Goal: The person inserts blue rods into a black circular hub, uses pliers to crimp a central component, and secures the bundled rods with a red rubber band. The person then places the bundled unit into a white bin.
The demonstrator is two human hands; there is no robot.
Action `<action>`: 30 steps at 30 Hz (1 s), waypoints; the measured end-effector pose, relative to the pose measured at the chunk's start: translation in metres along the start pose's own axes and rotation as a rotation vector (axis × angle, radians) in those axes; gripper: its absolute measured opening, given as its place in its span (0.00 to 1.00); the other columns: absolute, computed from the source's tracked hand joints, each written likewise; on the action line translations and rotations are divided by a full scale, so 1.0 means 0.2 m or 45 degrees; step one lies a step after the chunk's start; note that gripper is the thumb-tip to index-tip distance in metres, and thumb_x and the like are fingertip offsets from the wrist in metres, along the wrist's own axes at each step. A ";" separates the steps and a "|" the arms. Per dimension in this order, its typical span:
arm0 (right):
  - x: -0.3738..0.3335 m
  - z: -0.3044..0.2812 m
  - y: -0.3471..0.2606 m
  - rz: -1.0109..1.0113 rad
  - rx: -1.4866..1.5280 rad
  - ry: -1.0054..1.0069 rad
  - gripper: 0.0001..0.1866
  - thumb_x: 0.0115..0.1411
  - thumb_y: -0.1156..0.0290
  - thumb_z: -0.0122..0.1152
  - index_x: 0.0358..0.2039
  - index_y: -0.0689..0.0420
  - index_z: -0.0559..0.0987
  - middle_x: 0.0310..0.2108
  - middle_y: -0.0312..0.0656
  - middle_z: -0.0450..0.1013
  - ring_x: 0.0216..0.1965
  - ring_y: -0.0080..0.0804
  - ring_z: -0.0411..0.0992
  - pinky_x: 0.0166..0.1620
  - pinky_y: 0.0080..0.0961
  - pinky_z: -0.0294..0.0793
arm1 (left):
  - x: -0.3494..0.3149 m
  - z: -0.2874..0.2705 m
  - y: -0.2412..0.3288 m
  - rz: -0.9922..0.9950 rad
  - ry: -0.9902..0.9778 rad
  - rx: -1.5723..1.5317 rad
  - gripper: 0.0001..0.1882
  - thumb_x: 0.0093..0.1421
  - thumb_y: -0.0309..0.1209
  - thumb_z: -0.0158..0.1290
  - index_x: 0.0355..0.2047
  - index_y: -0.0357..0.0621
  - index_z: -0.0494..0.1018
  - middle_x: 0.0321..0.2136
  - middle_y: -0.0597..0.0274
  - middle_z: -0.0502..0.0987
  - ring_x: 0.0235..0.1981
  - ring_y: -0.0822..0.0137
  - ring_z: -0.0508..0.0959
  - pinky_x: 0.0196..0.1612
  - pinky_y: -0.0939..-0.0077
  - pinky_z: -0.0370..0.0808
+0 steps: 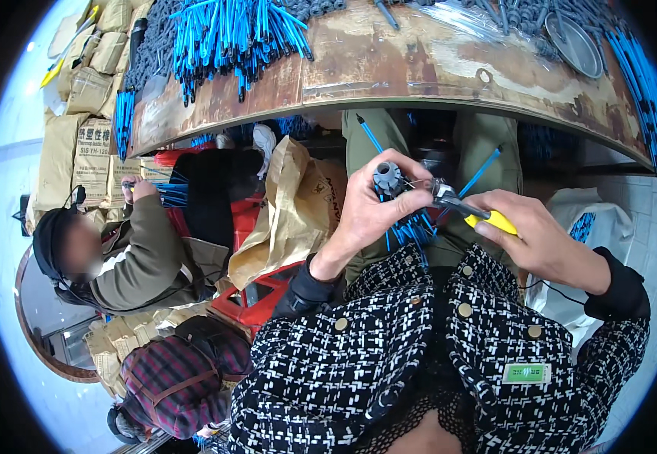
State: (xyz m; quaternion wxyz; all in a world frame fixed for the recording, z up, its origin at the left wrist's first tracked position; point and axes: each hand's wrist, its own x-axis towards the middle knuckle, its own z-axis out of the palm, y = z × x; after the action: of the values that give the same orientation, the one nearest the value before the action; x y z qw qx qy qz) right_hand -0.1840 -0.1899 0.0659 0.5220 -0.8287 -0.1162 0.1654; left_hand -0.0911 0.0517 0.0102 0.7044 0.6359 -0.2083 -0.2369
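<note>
At the far left, creased brown paper sacks (60, 155) are stacked in soft, bulging blocks, and nearer, a co-worker in an olive jacket (143, 253) sits side-on. Another person in a plaid top (181, 378) is at the near left. Further right come an angular red plastic frame (249, 299) and a wrinkled, upright brown paper bag (279, 219), whose contents cannot be made out. Across the far side runs a worktop (389, 72) with a worn, blotchy brown surface; on its left lies a thick bundle of slim, glossy blue tubes (237, 34) with black ends.

In the middle, over the lap, the person's left hand (377, 200) is closed around a dark grey ribbed piece (389, 179), its round, notched end facing up between thumb and fingers. Just to its right is the metal head of the yellow-handled pliers (491, 221); whether the two touch cannot be told. The right hand (529, 234) is wrapped around the handles. Below the left hand are more blue tubes (411, 231).

On the worktop's far right rests a shallow oval metal tray (576, 53), with grey pieces at its far rim. Nearer, a crumpled white sack (555, 265) holds blue tubes.
</note>
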 end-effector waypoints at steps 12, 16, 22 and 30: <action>0.06 -0.02 -0.08 -0.129 -0.282 -0.017 0.19 0.65 0.68 0.55 0.55 0.62 0.69 0.43 0.54 0.75 0.42 0.53 0.75 0.44 0.39 0.75 | 0.01 -0.04 -0.02 -0.112 -0.158 -0.003 0.27 0.43 0.34 0.74 0.40 0.36 0.75 0.36 0.58 0.79 0.35 0.70 0.81 0.41 0.77 0.77; 0.07 -0.03 -0.06 -0.210 -0.469 0.029 0.24 0.63 0.65 0.60 0.55 0.62 0.67 0.31 0.49 0.76 0.31 0.46 0.78 0.34 0.32 0.76 | 0.03 -0.05 0.00 -0.041 -0.244 0.027 0.36 0.36 0.37 0.77 0.45 0.37 0.76 0.38 0.61 0.80 0.37 0.73 0.78 0.43 0.77 0.75; -0.01 0.02 -0.07 0.241 -0.120 -0.095 0.32 0.53 0.63 0.70 0.52 0.64 0.66 0.25 0.43 0.72 0.26 0.39 0.76 0.32 0.34 0.74 | 0.05 -0.04 0.03 -0.188 -0.439 0.009 0.37 0.37 0.33 0.76 0.49 0.38 0.76 0.45 0.62 0.80 0.42 0.74 0.77 0.48 0.76 0.73; 0.03 -0.11 -0.15 0.334 0.014 -0.354 0.25 0.55 0.65 0.68 0.47 0.64 0.70 0.26 0.43 0.74 0.27 0.35 0.76 0.30 0.29 0.74 | 0.05 -0.02 0.05 -0.190 -0.396 0.011 0.29 0.42 0.28 0.73 0.46 0.39 0.78 0.40 0.65 0.80 0.40 0.76 0.77 0.45 0.78 0.72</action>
State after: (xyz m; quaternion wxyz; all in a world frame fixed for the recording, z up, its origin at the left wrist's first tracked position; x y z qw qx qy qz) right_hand -0.1716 -0.1925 0.1010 0.4794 -0.8030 -0.0772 0.3455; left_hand -0.0800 0.0499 0.0203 0.6414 0.6081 -0.2681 -0.3832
